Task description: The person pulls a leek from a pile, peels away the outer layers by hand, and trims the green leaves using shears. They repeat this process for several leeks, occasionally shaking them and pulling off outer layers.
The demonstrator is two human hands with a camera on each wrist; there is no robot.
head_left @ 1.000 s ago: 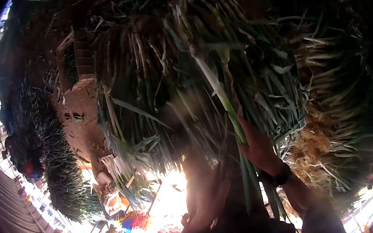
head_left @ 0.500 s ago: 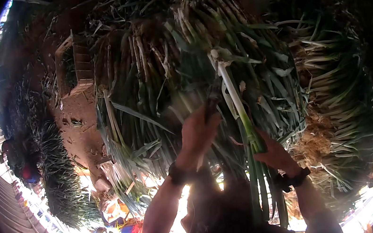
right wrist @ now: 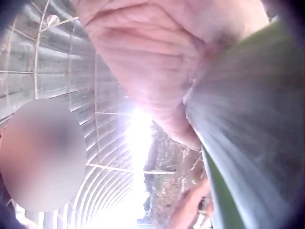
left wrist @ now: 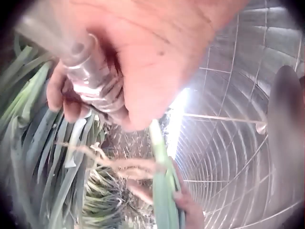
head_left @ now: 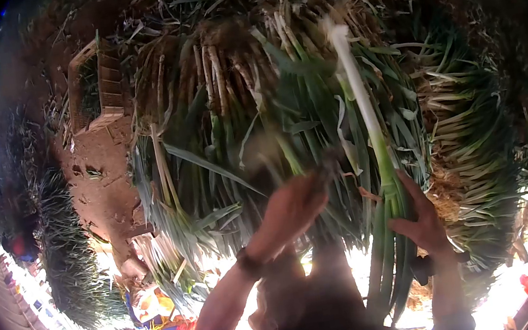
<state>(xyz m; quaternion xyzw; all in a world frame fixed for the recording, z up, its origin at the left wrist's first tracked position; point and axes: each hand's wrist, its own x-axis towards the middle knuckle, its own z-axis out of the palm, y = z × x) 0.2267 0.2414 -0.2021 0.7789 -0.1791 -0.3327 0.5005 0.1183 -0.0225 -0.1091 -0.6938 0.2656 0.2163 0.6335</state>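
Observation:
In the head view my right hand [head_left: 421,224] grips a long leek [head_left: 364,110] by its green leaves. The leek's white root end points away from me, over a wide pile of leeks [head_left: 219,131]. My left hand [head_left: 292,211] is to the left of it, above the pile. In the left wrist view the fingers of that hand curl round a silvery tube-shaped metal tool [left wrist: 90,76], its far end blurred. Reddish-brown strips of peel [left wrist: 128,167] trail near the held leek. In the right wrist view broad green leaves [right wrist: 252,124] pass close below the palm.
To the right stands a row of pale-stemmed leeks [head_left: 465,109] with straw-coloured roots [head_left: 446,190]. A wooden crate [head_left: 108,85] lies on bare soil [head_left: 102,188] at the left. Another row of green leaves [head_left: 70,253] lies farther left, under an arched roof [left wrist: 224,124].
The right hand has moved right with the leek, whose white stem now shows bare and clean. My left hand has risen from low near my body to beside the leek, metal tool in it.

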